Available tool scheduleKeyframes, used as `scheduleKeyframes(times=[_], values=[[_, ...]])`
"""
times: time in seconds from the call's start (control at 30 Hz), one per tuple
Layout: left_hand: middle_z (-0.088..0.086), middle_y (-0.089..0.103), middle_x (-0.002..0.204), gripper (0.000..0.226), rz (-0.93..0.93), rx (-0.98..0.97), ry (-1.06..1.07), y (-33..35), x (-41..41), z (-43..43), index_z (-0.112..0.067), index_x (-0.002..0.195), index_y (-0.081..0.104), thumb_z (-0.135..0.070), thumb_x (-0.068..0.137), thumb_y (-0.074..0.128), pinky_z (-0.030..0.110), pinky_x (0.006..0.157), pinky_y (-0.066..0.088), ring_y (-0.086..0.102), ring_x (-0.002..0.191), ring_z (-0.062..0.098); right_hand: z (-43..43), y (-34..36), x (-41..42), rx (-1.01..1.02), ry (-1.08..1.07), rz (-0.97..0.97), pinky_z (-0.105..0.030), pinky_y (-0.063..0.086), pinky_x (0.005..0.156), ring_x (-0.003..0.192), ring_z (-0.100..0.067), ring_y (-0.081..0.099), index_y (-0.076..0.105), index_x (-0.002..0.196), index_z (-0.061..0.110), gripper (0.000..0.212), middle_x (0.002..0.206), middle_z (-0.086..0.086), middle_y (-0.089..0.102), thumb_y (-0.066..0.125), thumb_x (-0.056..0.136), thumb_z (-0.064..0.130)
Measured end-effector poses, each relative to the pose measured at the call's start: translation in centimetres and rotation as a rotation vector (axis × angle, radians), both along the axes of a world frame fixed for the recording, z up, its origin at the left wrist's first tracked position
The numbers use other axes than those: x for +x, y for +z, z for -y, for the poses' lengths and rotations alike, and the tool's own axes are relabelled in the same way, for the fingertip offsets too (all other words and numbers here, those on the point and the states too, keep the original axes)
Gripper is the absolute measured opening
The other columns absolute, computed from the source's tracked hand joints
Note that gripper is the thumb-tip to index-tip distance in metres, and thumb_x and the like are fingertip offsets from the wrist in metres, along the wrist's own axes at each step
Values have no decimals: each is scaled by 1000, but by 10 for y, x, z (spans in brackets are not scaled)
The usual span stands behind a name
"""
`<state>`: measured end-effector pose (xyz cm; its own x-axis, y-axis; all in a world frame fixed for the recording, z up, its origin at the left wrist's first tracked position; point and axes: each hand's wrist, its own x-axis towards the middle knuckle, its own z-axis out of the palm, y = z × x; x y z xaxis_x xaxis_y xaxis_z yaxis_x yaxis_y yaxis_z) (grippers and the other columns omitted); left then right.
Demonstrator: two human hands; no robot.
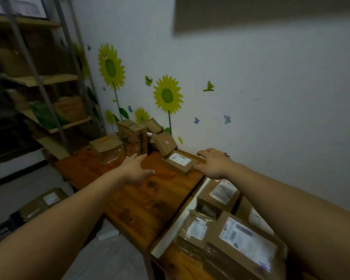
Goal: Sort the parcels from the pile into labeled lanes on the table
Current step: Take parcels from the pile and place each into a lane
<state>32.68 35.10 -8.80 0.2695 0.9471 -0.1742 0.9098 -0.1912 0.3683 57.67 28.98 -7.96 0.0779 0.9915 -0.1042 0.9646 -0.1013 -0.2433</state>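
Observation:
A flat brown parcel [179, 162] with a white label lies on the wooden table [141, 199] near the wall. My right hand [212, 164] is at its right end, fingers spread and thumb by the near edge; contact is unclear. My left hand [136, 168] hovers open over the table to the parcel's left, holding nothing. More cardboard parcels stand at the table's far end: a taped box [107, 150], a tall upright box [132, 136] and a tilted small box [164, 145]. A pile of labelled parcels [234, 235] sits at the lower right.
A metal shelf rack [49, 87] with boxes stands at the left. A parcel [42, 201] rests on a dark crate on the floor at the lower left. The white wall with sunflower stickers [167, 96] runs close behind the table.

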Motion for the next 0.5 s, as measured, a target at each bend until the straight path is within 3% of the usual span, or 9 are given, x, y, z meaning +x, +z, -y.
scheduleKeyframes(times=[0.23, 0.5], values=[[3, 2, 160, 78, 1, -54, 33, -14, -34, -130, -31, 151, 11, -51, 89, 53, 45, 118, 9, -3, 146, 28, -141, -33, -24, -38, -19, -21, -42, 37, 106, 129, -32, 41, 30, 147, 25, 63, 144, -12, 38, 52, 91, 44], [5, -1, 160, 79, -66, -134, -137, -48, -36, -246, -28, 152, 9, -51, 90, 53, 44, 117, 8, -3, 146, 29, -235, -79, -35, -140, -134, -94, -35, 41, 101, 126, -29, 45, 31, 147, 23, 59, 144, -11, 40, 52, 93, 33]])
